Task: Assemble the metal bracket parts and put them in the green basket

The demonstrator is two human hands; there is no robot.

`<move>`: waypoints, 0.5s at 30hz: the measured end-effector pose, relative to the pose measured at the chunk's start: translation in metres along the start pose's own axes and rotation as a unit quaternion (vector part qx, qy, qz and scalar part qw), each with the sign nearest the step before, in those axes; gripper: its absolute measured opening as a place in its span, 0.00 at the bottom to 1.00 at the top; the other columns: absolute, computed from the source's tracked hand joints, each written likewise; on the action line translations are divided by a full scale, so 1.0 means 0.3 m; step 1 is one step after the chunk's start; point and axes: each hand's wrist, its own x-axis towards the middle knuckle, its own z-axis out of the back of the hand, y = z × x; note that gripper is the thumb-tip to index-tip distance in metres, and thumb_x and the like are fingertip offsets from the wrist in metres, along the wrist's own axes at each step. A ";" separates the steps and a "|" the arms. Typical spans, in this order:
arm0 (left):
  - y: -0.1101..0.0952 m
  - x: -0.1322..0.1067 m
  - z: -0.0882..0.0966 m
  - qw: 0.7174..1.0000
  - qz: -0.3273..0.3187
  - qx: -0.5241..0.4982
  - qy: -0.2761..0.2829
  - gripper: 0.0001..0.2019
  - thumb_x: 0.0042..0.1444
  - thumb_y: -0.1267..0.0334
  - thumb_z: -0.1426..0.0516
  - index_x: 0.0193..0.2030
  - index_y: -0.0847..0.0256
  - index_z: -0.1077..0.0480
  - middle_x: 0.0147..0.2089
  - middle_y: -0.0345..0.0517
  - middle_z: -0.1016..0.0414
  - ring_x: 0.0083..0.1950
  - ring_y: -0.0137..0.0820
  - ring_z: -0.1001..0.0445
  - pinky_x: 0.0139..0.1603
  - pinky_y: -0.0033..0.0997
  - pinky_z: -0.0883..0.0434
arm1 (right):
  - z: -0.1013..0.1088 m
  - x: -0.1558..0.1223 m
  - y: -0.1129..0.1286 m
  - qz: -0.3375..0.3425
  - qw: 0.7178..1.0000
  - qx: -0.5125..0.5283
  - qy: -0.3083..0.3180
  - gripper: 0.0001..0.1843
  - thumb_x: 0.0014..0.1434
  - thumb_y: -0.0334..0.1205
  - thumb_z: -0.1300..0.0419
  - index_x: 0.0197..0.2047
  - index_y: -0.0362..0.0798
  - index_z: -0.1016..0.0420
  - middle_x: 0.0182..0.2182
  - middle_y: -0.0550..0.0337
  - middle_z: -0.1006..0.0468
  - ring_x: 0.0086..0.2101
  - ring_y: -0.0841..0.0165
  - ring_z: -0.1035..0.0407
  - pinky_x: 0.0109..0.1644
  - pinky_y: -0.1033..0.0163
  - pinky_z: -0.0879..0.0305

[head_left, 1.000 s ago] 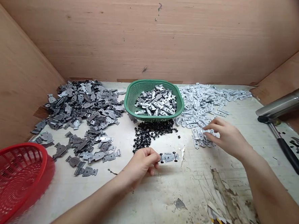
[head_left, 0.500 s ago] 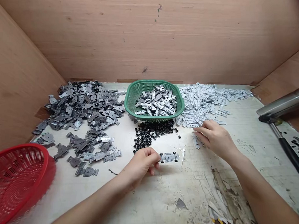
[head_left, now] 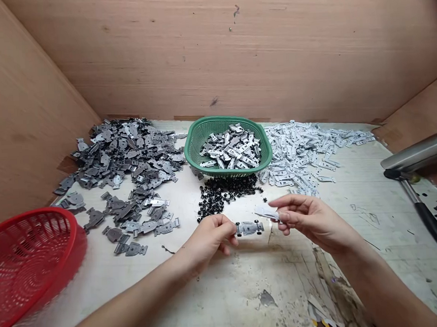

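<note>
Between thumb and fingers, my left hand (head_left: pixel 217 235) pinches one end of a flat grey toy car chassis (head_left: pixel 249 227), which has small black wheels at both ends. My right hand (head_left: pixel 309 219) grips a slim white plastic car part (head_left: pixel 266 213), held just above and to the right of the chassis, apart from it. Fingers cover the right end of the white part. Behind my hands, small black wheels (head_left: pixel 213 198) lie in a heap in front of a green basket (head_left: pixel 188 155) that holds grey and white parts.
Grey chassis pieces (head_left: pixel 129 154) are piled at the left, white parts (head_left: pixel 299 148) at the right. A red basket (head_left: pixel 65 227) stands at the near left. A metal tube (head_left: pixel 417 151) and a black-handled lever (head_left: pixel 435 229) jut in on the right. Wooden panels (head_left: pixel 211 50) enclose the table.
My right hand has come left and nearer from the white pile, bringing a white part close to the chassis. My left hand keeps its pinch on the chassis, nearly still.
</note>
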 end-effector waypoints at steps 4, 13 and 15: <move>0.005 0.001 0.000 1.000 0.003 -0.003 0.000 0.09 0.47 0.60 0.43 0.25 0.62 0.38 0.22 0.39 0.31 0.21 0.23 0.38 0.23 0.24 0.41 | -0.017 -0.004 -0.006 -0.030 0.999 0.036 0.012 0.12 0.43 0.40 0.29 0.31 0.44 0.23 0.26 0.60 0.26 0.25 0.73 0.31 0.29 0.66 0.33; -0.005 -0.006 -0.008 1.000 -0.004 0.013 -0.001 0.09 0.45 0.61 0.43 0.23 0.62 0.38 0.22 0.40 0.30 0.18 0.21 0.39 0.22 0.23 0.42 | -0.072 -0.007 -0.033 -0.034 0.999 -0.022 0.015 0.15 0.47 0.45 0.32 0.35 0.43 0.23 0.20 0.61 0.26 0.22 0.73 0.33 0.28 0.65 0.35; -0.005 -0.008 -0.009 1.000 -0.001 0.014 -0.003 0.09 0.45 0.62 0.43 0.23 0.62 0.39 0.21 0.40 0.30 0.18 0.21 0.39 0.21 0.22 0.43 | -0.082 -0.007 -0.033 -0.037 0.999 -0.023 0.012 0.16 0.47 0.46 0.32 0.35 0.43 0.23 0.20 0.61 0.26 0.22 0.73 0.33 0.28 0.65 0.35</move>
